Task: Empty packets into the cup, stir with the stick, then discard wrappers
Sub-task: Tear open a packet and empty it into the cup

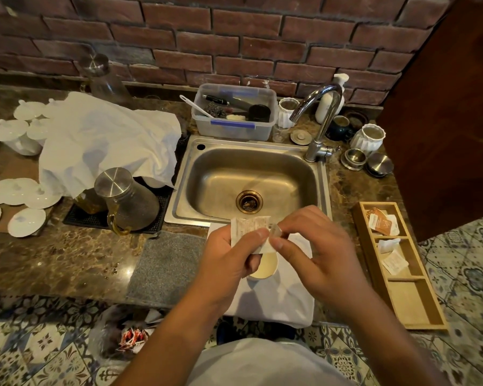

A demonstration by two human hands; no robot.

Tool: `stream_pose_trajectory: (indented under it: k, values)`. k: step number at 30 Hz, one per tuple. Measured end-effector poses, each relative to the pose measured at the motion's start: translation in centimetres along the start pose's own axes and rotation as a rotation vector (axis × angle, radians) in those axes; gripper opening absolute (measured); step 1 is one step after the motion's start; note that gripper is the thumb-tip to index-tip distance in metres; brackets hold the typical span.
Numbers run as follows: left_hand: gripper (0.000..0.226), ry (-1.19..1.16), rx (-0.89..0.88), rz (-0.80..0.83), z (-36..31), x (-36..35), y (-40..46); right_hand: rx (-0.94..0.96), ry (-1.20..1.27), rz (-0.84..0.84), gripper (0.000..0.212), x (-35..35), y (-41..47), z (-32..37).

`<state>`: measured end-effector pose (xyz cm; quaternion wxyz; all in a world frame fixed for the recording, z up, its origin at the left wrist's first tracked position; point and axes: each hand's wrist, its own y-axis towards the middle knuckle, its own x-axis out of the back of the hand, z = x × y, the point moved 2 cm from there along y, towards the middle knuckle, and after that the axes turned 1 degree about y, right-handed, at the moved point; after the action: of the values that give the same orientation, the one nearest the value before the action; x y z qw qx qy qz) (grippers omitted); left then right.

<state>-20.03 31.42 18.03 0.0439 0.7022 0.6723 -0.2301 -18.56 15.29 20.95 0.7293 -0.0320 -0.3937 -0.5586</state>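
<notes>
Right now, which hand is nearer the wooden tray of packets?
Right. The right hand pinches the packet just beside the wooden tray; the left hand holds it farther away, over the cup.

Head view, looking down, close over counter [67,260]

Steel sink [313,174], white cloth [103,143]

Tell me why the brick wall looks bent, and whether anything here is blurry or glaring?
Head view: the wide-angle lens bows the brick wall and stretches the edges; the forearms at the bottom look smeared; the tap and sink carry bright glare; both hands, left hand and right hand, cast soft shadows on the white cloth around the cup; the packet is fairly sharp.
</notes>
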Motion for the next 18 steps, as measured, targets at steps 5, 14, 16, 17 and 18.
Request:
stream_pose_trajectory:
  k: [5, 14, 16, 17, 18]
  values:
    - [0.030, -0.053, 0.040, -0.003, 0.5, -0.2, 0.1, 0.063, -0.128, -0.126, 0.008, -0.7, -0.9, -0.3]
    - [0.026, -0.165, 0.082, -0.062, 0.8, 0.9, 0.7, -0.102, 0.147, -0.221, 0.007, 0.4, -1.5, 0.1]
    - [0.028, -0.143, 0.077, -0.035, 0.6, 1.2, 0.5, -0.196, 0.193, -0.219, 0.008, 0.9, -1.5, -0.3]
    - [0.029, -0.127, 0.075, -0.025, 0.4, 1.3, 0.4, -0.224, 0.216, -0.222, 0.009, 1.0, -1.5, -0.5]
    - [0.031, -0.113, 0.074, -0.020, 0.3, 1.2, 0.3, -0.239, 0.240, -0.226, 0.009, 1.1, -1.6, -0.5]
